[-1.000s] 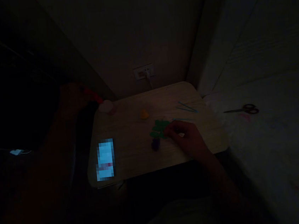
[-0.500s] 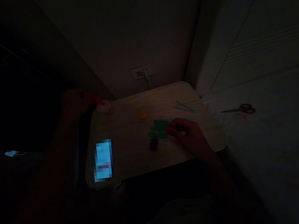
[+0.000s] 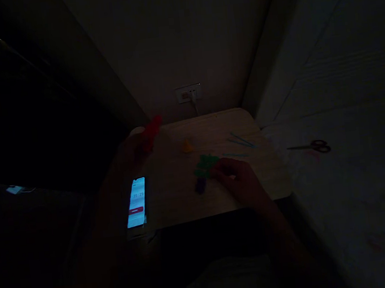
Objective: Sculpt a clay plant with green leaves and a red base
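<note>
The room is very dark. My left hand [image 3: 133, 150] is over the left part of a small wooden table [image 3: 178, 200], closed round a red object [image 3: 152, 129] that sticks up and to the right. My right hand [image 3: 239, 180] rests on the table with its fingers curled against a cluster of green flat pieces [image 3: 206, 165]. A small dark purple piece [image 3: 200, 185] lies just in front of the green ones. Whether my right fingers pinch a green piece is too dark to tell.
A lit phone [image 3: 137, 208] lies near the table's front left edge. A small yellow piece [image 3: 186, 146] and thin blue-green sticks [image 3: 242, 141] lie further back. Scissors [image 3: 311, 146] rest on the pale surface at the right. A wall socket [image 3: 189, 93] is behind the table.
My left hand has moved right, from beside the table's back left corner to above the tabletop, carrying the red object. My right hand stays by the green pieces.
</note>
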